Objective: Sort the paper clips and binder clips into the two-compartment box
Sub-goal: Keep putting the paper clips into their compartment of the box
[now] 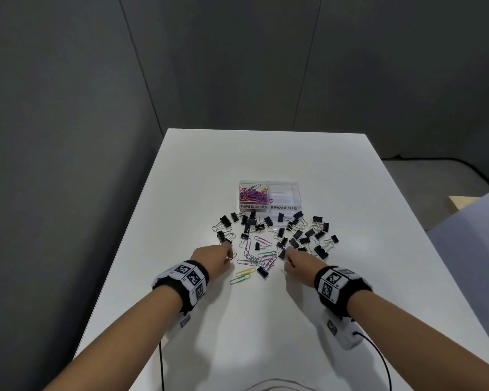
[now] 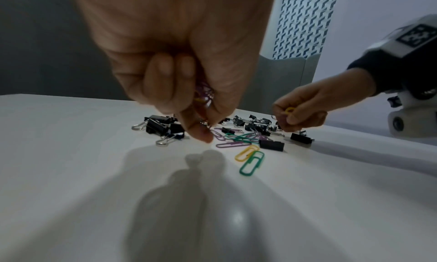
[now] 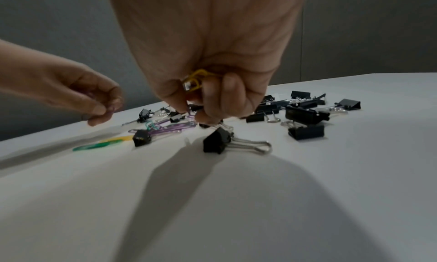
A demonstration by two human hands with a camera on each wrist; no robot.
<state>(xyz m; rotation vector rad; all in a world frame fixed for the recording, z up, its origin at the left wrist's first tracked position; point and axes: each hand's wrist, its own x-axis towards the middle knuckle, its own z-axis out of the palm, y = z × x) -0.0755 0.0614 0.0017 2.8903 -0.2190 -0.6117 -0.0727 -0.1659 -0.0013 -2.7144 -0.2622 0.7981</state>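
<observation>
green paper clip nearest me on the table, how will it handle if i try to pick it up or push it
The green paper clip lies flat on the smooth white table, so it will probably slide rather than roll when pushed. It is thin wire, likely very light, and hard to get a fingertip under. It touches a yellow clip, which may move with it.

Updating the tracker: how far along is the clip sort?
Done: many paper clips sit in the box's left compartment; the binder side looks empty. In hand: left hand holds purple clips, right hand a yellow one. Left: about ten loose clips and all binder clips.
</observation>
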